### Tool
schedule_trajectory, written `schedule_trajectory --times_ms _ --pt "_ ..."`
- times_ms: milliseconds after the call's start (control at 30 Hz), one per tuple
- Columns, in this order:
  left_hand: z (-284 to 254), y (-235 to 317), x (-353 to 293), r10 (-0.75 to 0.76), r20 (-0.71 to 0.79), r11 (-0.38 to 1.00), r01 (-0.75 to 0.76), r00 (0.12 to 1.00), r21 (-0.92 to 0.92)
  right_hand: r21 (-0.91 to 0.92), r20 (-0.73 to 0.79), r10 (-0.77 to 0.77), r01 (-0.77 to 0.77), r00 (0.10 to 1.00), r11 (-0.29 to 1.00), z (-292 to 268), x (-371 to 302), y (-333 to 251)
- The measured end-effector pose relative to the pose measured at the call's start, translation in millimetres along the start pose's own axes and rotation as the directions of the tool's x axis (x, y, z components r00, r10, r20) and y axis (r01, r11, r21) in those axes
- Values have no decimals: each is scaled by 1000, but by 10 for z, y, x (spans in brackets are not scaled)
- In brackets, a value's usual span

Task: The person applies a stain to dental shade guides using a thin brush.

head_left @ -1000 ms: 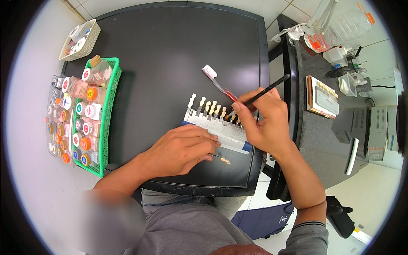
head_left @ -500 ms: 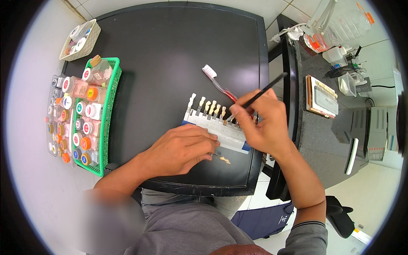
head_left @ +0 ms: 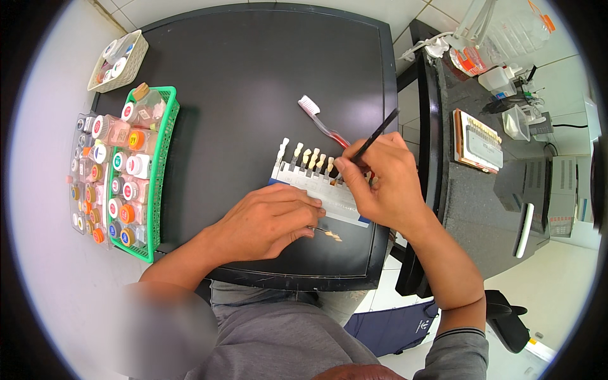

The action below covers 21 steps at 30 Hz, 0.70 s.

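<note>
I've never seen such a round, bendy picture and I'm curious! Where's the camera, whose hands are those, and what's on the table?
There's no robot here: a person wears the wide camera on their head, looking down, and its lens bends straight edges. The right hand holds a thin black-handled brush over a tooth shade guide, a holder with a row of tooth-coloured tabs. The left hand touches the holder; another tooth-coloured tip pokes out by its fingertips. A toothbrush lies on the black table, and a green basket of jars sits at the left.
</note>
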State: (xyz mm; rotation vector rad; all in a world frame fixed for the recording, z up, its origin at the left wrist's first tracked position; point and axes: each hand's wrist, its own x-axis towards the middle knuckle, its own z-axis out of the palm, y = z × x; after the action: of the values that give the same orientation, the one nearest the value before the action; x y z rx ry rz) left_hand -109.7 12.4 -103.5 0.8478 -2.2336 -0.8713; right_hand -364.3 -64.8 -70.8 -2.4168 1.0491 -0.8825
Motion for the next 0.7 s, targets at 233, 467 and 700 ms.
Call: schedule_trajectory --times_ms 233,467,700 --pt "10 -5 -8 2 -1 1000 -2 1000 4 9 2 26 -26 1000 1000 18 -7 -13" --pt "5 -6 -7 3 4 1000 -3 1000 10 14 -22 27 -27 999 1000 15 1 -25" --pt "-14 -15 -20 0 32 1000 0 999 10 -8 -61 17 -18 998 1000 17 16 -9"
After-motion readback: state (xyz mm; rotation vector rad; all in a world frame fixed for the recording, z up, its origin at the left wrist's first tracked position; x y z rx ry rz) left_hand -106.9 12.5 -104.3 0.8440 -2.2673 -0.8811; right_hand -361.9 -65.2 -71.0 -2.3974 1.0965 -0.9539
